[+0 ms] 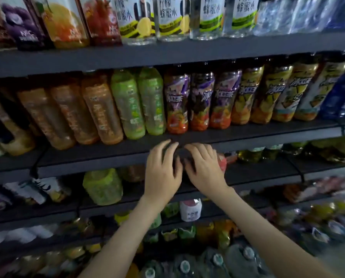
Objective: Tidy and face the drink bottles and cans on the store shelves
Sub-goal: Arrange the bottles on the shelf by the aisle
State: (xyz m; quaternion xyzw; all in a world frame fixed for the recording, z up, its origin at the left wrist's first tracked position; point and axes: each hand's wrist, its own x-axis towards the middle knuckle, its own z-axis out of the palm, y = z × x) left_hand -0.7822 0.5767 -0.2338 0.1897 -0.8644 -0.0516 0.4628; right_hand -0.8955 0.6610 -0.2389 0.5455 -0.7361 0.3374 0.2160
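Standing in a close front row on the middle shelf point(247, 135), the drinks looked largely faced already: orange bottles point(83, 113) on its left part, green bottles point(139, 105) next, purple-label bottles point(200, 101) at its centre and yellow-label bottles point(267, 95) toward its right. Most labels pointed outward, though the central purple one seemed turned a little off; blur made that uncertain.

Just below the front edge of the middle shelf, both arms reached in side by side. The left grip point(161, 171) was unclenched, its fingers spread and rising over that edge. The right grip point(204, 167), just beside it, was likewise loose with fingers fanned. Something dark sat between them, but whether either touched it could not be told. A red-capped bottle point(222, 163) showed right of the right grip.

Under the middle shelf, the stock looked less settled: a big green bottle point(103, 187) stood alone with gaps around it, and a white-label bottle point(190, 209) sat lower still. That tier probably remained to be straightened.

Above the middle shelf, honey-water bottles point(173, 17) and juice bottles point(65, 23) stood with labels forward, seemingly done
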